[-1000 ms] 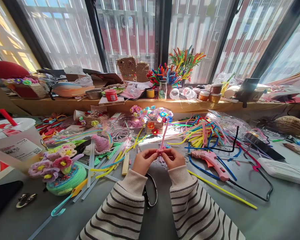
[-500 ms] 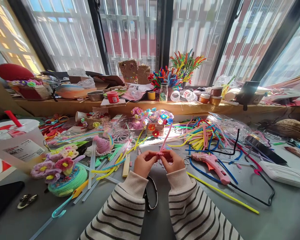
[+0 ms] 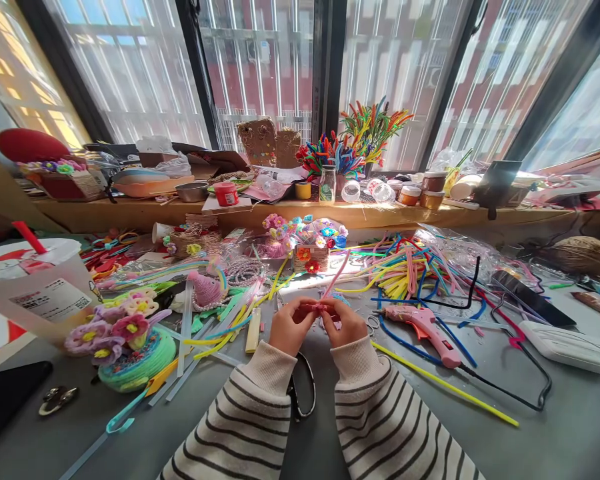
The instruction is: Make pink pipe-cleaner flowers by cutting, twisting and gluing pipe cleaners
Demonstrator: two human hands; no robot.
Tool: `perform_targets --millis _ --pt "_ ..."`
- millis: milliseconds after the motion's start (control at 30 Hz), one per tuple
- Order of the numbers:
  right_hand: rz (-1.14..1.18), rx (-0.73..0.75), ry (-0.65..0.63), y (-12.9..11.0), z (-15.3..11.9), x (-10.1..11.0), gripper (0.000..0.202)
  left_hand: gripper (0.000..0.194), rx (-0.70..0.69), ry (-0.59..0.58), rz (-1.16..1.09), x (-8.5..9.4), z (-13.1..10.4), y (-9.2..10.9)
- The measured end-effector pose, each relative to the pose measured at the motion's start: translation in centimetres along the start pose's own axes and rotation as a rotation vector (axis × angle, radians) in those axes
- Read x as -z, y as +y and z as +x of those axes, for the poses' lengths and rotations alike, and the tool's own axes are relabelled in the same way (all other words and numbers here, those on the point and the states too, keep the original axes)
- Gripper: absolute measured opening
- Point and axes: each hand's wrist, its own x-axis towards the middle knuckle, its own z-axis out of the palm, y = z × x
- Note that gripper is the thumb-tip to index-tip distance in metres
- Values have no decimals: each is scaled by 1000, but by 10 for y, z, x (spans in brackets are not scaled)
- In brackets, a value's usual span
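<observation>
Both hands meet above the middle of the grey table, pinching a pink pipe cleaner [image 3: 338, 272] between fingertips. One end of it sticks up and leans right; the part between the fingers looks bent or bunched and is mostly covered. My left hand [image 3: 291, 325] is closed on it from the left, my right hand [image 3: 346, 324] from the right, with the fingertips nearly touching. Below the hands lies a dark looped object [image 3: 306, 393], partly hidden by the left sleeve. To the right rest scissors [image 3: 373, 325], only their handles showing, and a pink glue gun [image 3: 423, 330].
A yellow pipe cleaner [image 3: 445, 385] lies front right, near the glue gun's black cord. Behind is a pile of coloured pipe cleaners [image 3: 405, 270]. At left stand a drink cup [image 3: 40, 293] and a green pot of fuzzy flowers [image 3: 139, 363]. Clear glue sticks [image 3: 184, 333] lie beside it.
My hands stay together and have shifted only slightly. The upright end of the pink pipe cleaner now tilts a little further right and sits lower.
</observation>
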Motion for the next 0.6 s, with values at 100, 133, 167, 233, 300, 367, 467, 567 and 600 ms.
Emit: perform_targets --millis 100,133,167,233,300,367,467,567,600 --pt "37 -4 16 -1 0 2 18 18 -6 -15 -42 0 -2 3" --pt "35 -10 19 -1 0 3 17 18 -9 -19 -47 0 -2 4" --pt "31 -16 20 -1 0 3 16 17 -9 -22 -47 0 -2 4" --pt "9 -16 19 1 -1 4 16 16 -1 -19 -37 0 -2 3" --pt "-22 -4 27 2 -1 3 16 14 19 -8 -32 0 -1 1" --pt "-48 15 42 2 -2 2 16 13 42 2 -32 0 -1 0" --pt "-78 43 71 0 -3 -1 17 10 46 23 16 -1 -1 -1" --pt "-116 47 93 -1 -3 -2 17 7 19 53 101 -2 -1 2" --pt "-122 45 94 -1 -3 -2 16 7 15 56 117 -2 -1 2"
